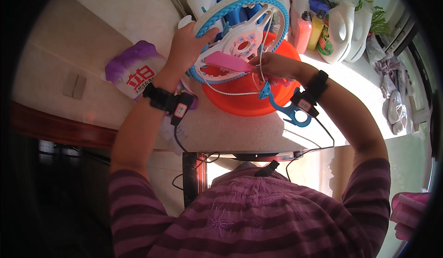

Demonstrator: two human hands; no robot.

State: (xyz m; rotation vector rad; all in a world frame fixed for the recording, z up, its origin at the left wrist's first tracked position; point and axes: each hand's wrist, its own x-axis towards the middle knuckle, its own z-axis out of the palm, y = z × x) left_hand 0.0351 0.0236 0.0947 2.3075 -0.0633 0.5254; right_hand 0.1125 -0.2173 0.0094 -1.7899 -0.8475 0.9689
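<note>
A round white-and-blue hanging rack point(242, 46) is tilted up over an orange-red basin point(244, 106). It has a braided blue rim, white spokes and a flower-patterned hub with a hole. My left hand point(189, 43) is closed around the left side of its rim. My right hand point(277, 66) is closed on a flat pink cloth-like strip point(230, 62), which lies across the lower spokes. White cords run from the rim to a blue hook point(295, 115) with a ring end, hanging past the basin's front right edge below my right hand. The fingertips of my right hand are partly hidden.
Bottles line the back of the counter: a white one with a teal cap point(200, 0), a pink one point(302, 32) and large white jugs point(339, 29). Left of the basin lies a purple-and-white bag point(138, 69). Pale shoes point(396, 108) stand at the right by the window.
</note>
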